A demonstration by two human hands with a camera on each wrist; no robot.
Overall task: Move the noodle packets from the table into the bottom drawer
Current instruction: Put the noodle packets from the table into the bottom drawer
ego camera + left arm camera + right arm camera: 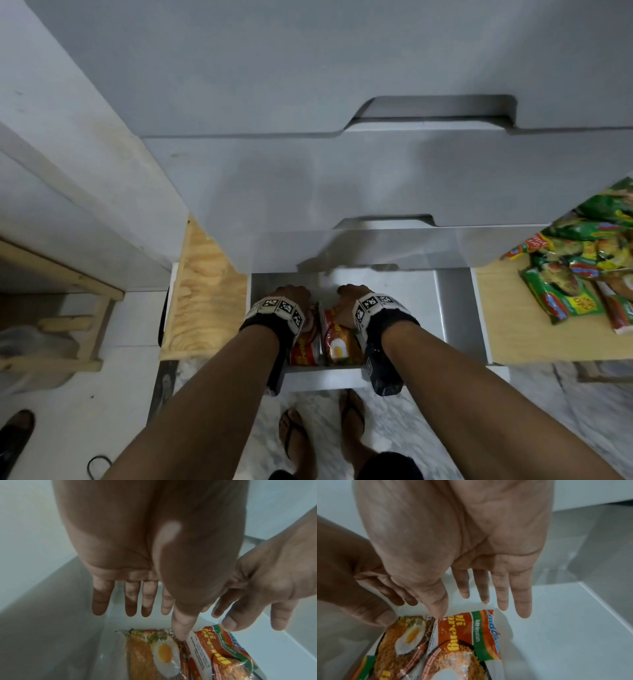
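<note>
Bottom drawer (455,308): two "Mi goreng" packets (464,639); both hands (130,563) (453,540) spread, empty. Green packets (582,267), surface (520,329), 3 o'clock.

Orange-red noodle packets (342,337), white drawer (387,284)

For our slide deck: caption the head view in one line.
Both hands set two packets in the drawer; more wait on the table.

Two orange noodle packets (337,339) side by side in the open white bottom drawer (394,291), more green packets (582,270) heaped on the table (513,325)
</note>
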